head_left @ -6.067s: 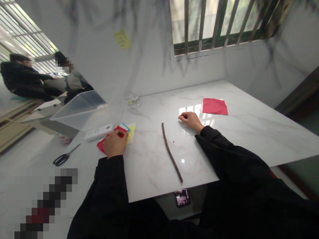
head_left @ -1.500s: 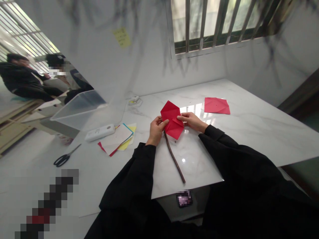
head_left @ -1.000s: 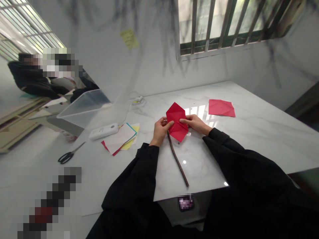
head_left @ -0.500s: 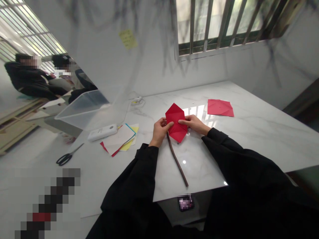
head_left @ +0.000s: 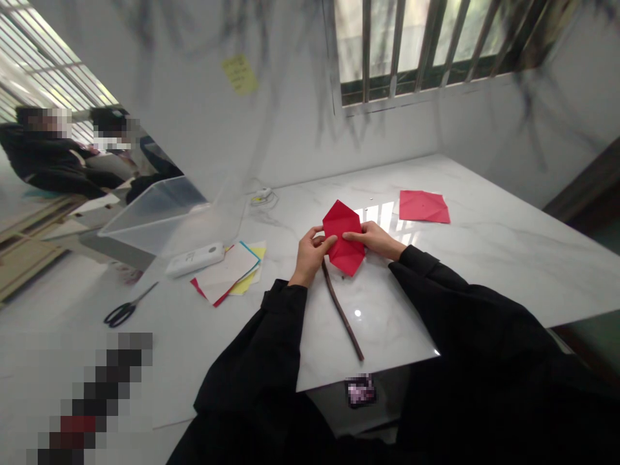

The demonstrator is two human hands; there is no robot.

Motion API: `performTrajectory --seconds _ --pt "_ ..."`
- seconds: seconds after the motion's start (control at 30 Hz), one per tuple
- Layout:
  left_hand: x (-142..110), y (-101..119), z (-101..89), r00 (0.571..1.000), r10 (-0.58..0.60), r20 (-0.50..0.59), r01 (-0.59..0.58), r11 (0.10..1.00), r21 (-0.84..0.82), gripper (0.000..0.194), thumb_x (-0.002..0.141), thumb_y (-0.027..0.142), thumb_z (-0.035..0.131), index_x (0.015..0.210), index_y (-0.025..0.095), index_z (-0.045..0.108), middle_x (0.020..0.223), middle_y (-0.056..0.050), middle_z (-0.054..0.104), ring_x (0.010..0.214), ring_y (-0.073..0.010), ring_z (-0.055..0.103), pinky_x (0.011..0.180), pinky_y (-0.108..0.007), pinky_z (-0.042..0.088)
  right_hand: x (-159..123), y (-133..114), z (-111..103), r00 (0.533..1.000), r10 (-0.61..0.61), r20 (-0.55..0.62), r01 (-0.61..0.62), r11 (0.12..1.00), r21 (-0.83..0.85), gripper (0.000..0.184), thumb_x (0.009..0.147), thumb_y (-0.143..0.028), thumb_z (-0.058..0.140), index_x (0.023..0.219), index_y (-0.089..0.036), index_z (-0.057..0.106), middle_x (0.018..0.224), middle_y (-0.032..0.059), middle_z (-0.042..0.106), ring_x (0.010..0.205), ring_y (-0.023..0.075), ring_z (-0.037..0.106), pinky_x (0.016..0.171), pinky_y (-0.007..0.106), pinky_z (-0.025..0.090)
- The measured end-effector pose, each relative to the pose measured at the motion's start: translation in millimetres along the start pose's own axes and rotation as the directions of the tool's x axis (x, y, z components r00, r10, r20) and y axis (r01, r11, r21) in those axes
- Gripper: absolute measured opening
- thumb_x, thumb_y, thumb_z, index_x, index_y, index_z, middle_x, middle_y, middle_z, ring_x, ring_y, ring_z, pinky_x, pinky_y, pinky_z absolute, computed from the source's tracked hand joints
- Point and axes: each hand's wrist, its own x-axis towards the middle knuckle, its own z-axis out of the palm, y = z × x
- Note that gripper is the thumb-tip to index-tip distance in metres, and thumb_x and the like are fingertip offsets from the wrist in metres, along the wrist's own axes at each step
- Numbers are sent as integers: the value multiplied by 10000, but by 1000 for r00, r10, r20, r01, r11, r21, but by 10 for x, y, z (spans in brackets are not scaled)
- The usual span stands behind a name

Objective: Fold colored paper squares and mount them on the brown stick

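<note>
A folded piece of red paper (head_left: pixel 345 219), six-sided in outline with creases across it, is held up over the table between both hands. My left hand (head_left: pixel 309 254) grips its left edge, thumb on the front and fingers curled behind. On the opposite edge my right hand (head_left: pixel 378 239) pinches it the same way, its thumb lying on the front face. Below the paper a thin brown stick (head_left: pixel 341 311) lies on the table, its upper end close to my left hand. Fingers behind the paper are partly hidden.
More red paper (head_left: pixel 423 206) lies at the right. To the left are a stack of coloured paper (head_left: pixel 227 274), a white oblong device (head_left: pixel 196 258), black-handled scissors (head_left: pixel 121 314) and a clear plastic bin (head_left: pixel 145 216). The white marbled table (head_left: pixel 504 258) meets a wall. Two people sit far left.
The view has shifted slightly, so the table items appear a little further left. Both hands still hold the red paper, and my right thumb has slid slightly inward across it.
</note>
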Motion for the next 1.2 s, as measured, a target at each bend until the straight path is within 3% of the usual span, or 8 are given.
performTrajectory --seconds 0.17,0.33,0.43,0.6,0.77,0.9,1.0,1.2 --pt "-6 110 -64 995 81 -63 -73 989 132 522 859 435 751 1305 194 631 940 -57 759 611 -118 675 595 -247 564 54 5 -19 990 46 -133 -5 955 295 338 731 -386 953 843 -126 767 833 78 797 712 174 713 660 266 600" --pt "-65 131 -65 968 230 96 -249 909 334 472 812 339 803 1264 234 713 1134 -68 756 732 -134 729 707 -267 606 56 -34 -42 975 95 -199 6 892 453 226 829 -287 891 892 -133 737 901 93 808 769 183 746 747 282 643" --pt "-90 135 -30 965 245 96 -263 906 333 400 805 400 841 1147 204 773 1069 -78 776 764 -159 730 717 -270 600 37 -54 -25 977 91 -194 7 892 453 210 854 -274 871 909 -124 735 913 111 810 791 196 762 775 292 648" --pt "-106 188 -1 959 275 70 -283 918 279 556 743 399 908 1250 233 752 1173 -85 766 767 -152 724 712 -266 590 25 -71 13 974 105 -203 -9 906 423 187 875 -262 847 910 -112 741 910 127 811 778 201 768 773 291 642" --pt "-121 188 20 939 302 163 -340 883 323 342 764 433 893 997 199 806 1065 -93 778 783 -172 731 710 -275 585 43 -57 10 972 110 -208 -5 894 448 167 866 -246 845 896 -119 741 937 117 814 787 194 765 789 292 642" --pt "-111 146 22 941 308 142 -339 880 332 303 799 459 865 937 196 804 974 -82 781 761 -177 731 719 -290 586 54 -39 8 976 100 -192 -8 902 431 222 829 -276 888 884 -121 738 937 122 811 799 201 766 818 304 641" --pt "-106 139 25 954 280 108 -300 902 309 326 837 488 826 978 196 801 922 -68 776 728 -174 729 709 -293 595 50 -34 15 978 85 -190 -5 921 390 251 809 -292 907 902 -128 742 937 113 810 813 196 767 823 296 635" --pt "-124 198 45 956 285 66 -292 914 283 502 831 470 835 1263 238 727 1047 -52 766 685 -144 727 662 -267 596 49 -16 15 982 67 -179 6 926 379 268 798 -308 906 929 -129 756 963 110 810 832 188 761 812 279 623"
